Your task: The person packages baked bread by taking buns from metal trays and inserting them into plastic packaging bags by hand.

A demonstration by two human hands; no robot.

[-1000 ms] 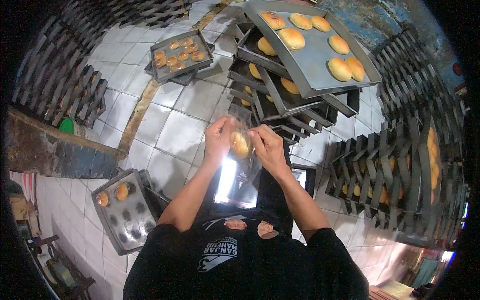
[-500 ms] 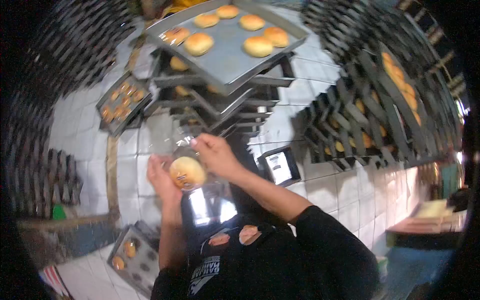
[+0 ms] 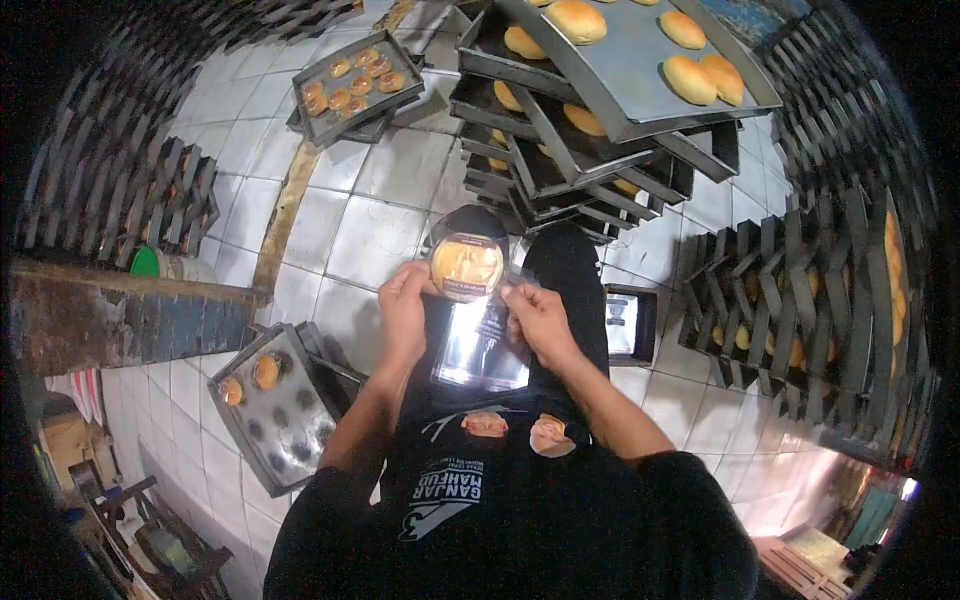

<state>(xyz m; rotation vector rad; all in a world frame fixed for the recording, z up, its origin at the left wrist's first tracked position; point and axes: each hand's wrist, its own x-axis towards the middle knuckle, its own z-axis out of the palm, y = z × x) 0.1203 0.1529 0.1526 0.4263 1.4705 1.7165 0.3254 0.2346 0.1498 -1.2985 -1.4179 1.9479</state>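
Observation:
A round golden bun [image 3: 468, 262] sits inside a clear plastic bag with print on it, held up over my lap. My left hand [image 3: 405, 305] pinches the left side of the bagged bun. Fingers of my right hand [image 3: 538, 318] are closed on the bag's right edge. Just below, a pile of shiny clear printed bags [image 3: 475, 350] lies on my lap, partly behind the hands.
Stacked metal trays rise ahead, with buns on the top tray [image 3: 645, 85]. A tray of browned buns [image 3: 358, 88] is on the tiled floor [image 3: 375, 180] ahead left. Another tray [image 3: 275, 400] with two buns lies at left. More stacked trays [image 3: 790, 290] stand at right.
The bun in its bag is now upright between both hands; my right hand has come down from above to the bag's right edge. The view has turned, shifting the tray stack rightward.

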